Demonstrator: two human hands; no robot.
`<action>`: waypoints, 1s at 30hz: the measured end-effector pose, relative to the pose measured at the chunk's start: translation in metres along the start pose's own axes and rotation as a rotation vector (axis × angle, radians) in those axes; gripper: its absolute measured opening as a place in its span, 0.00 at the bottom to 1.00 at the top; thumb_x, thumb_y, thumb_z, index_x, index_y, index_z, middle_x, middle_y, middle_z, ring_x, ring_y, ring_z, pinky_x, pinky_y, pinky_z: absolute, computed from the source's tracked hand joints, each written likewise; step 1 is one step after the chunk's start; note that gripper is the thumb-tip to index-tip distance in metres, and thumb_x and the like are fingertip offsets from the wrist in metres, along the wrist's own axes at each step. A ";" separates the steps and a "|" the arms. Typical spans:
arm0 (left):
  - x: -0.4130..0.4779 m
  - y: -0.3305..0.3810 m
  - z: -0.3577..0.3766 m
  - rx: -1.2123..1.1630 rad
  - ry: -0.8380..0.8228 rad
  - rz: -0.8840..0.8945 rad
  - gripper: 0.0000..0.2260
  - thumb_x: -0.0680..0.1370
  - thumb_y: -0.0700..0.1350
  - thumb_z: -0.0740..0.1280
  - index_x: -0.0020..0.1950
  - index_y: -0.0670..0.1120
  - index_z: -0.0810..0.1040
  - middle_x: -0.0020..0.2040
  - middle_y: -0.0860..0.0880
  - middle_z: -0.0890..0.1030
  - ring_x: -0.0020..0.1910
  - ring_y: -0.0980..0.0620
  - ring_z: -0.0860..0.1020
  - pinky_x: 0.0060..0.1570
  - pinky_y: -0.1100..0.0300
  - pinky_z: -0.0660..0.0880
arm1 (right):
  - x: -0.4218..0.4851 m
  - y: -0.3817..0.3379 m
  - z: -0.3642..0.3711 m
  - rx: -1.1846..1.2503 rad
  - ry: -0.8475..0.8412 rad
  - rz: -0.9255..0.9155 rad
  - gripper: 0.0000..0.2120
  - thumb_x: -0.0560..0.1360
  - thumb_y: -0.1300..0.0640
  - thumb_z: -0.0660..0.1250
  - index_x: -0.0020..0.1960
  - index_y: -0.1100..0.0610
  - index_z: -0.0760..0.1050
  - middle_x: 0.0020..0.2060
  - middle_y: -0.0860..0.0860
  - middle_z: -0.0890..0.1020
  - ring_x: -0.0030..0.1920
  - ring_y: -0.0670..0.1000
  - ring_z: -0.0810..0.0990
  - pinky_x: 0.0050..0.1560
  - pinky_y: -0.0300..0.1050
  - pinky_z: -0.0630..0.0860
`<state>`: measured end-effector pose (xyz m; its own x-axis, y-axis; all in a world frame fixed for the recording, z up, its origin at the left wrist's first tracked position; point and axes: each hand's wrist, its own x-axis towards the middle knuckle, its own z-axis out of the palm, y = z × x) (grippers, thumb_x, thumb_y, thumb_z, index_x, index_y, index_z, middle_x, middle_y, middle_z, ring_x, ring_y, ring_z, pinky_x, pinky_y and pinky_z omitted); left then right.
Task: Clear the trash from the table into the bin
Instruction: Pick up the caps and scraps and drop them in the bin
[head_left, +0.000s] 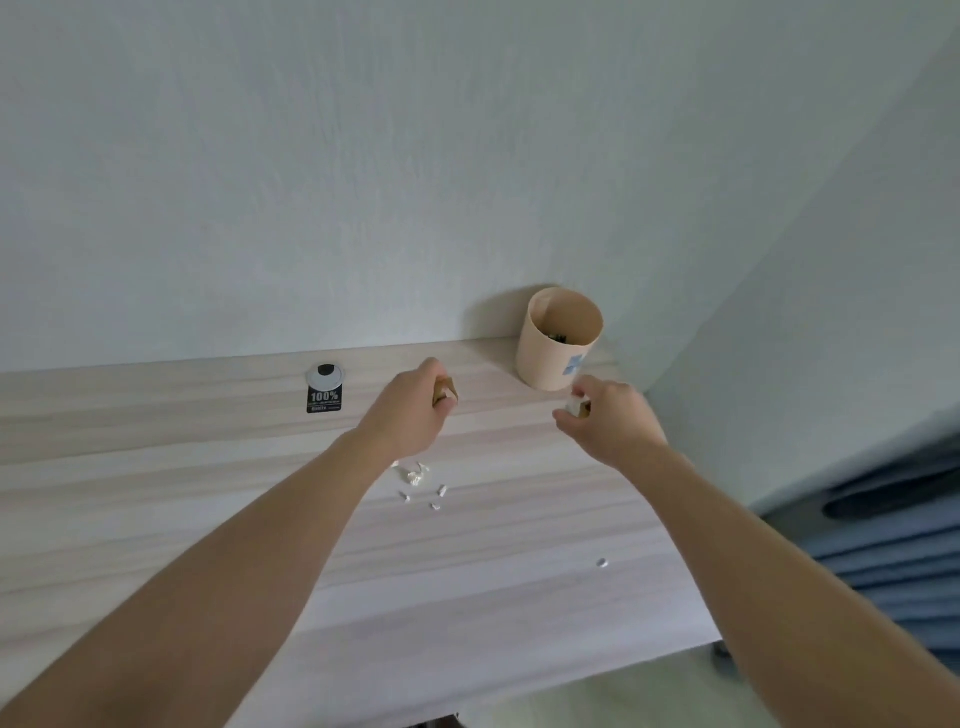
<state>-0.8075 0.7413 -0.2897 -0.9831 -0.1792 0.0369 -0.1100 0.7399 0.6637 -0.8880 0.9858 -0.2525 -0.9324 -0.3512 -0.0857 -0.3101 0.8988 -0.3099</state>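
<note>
Near the table's (208, 493) right edge, 1 small white scrap (602, 563) is lying alone. Toward the middle, a cluster of white paper bits (418, 480) is sitting just beside the left forearm. Farther back, the left hand (410, 413) is curling closed around a brown piece (447, 389), and the right hand (610, 421) is pinching a white wad (575, 405). The tan bin (558, 340) is standing in the far right corner against the wall, dark bits inside. A black sticker (323, 400) is lying by a round cable hole (325, 375) at the far edge.
</note>
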 end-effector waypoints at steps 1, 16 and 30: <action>-0.004 0.006 -0.002 -0.002 0.009 0.013 0.04 0.78 0.41 0.63 0.51 0.44 0.71 0.40 0.55 0.74 0.39 0.50 0.74 0.38 0.59 0.66 | -0.007 0.000 -0.006 -0.011 0.015 0.001 0.15 0.72 0.45 0.67 0.49 0.57 0.75 0.41 0.53 0.80 0.42 0.55 0.78 0.43 0.49 0.79; -0.011 0.086 -0.016 0.105 0.060 0.046 0.03 0.78 0.42 0.59 0.51 0.45 0.69 0.37 0.55 0.75 0.33 0.55 0.73 0.31 0.60 0.66 | -0.019 0.031 -0.062 0.080 0.194 -0.081 0.15 0.69 0.49 0.67 0.34 0.56 0.65 0.30 0.49 0.69 0.29 0.49 0.66 0.28 0.43 0.61; 0.123 0.182 0.058 0.132 0.158 -0.038 0.02 0.79 0.43 0.61 0.50 0.48 0.68 0.39 0.53 0.74 0.36 0.54 0.73 0.35 0.59 0.69 | 0.118 0.158 -0.123 0.037 0.193 -0.190 0.15 0.70 0.45 0.66 0.37 0.57 0.70 0.34 0.52 0.77 0.37 0.56 0.74 0.35 0.44 0.65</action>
<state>-0.9564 0.8912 -0.2078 -0.9439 -0.3003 0.1371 -0.1751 0.8075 0.5633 -1.0697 1.1187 -0.1956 -0.8775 -0.4527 0.1581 -0.4788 0.8101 -0.3382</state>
